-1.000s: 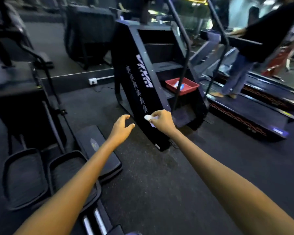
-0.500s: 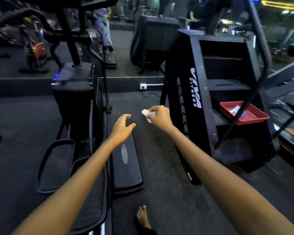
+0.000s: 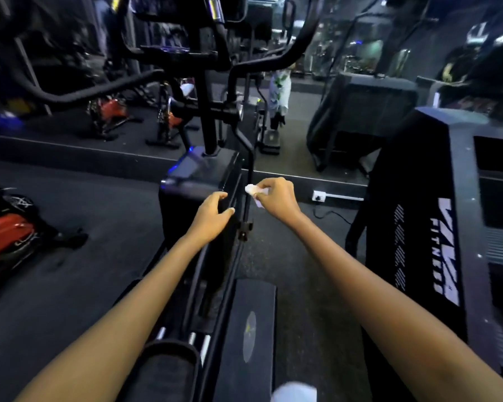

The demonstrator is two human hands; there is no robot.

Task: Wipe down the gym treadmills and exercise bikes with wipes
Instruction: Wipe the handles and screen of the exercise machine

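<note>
White wipe (image 3: 254,190) pinched in right hand (image 3: 276,200); left hand (image 3: 211,217) beside it, loosely curled, empty, possibly touching black elliptical housing (image 3: 198,181) underneath.

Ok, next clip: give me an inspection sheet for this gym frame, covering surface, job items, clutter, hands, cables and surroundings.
Surface: dark rubber gym floor.
Job's things: crumpled white wipe; black elliptical trainer straight ahead.
Clutter: nothing seen.
Hands: right hand pinches the wipe; left hand holds nothing, fingers loosely curled, beside the elliptical's housing.
Cables: black cord on the floor below a white wall socket.
Surroundings: black stair climber marked FITNESS on the right; red exercise bike on the left; mirror wall behind.
</note>
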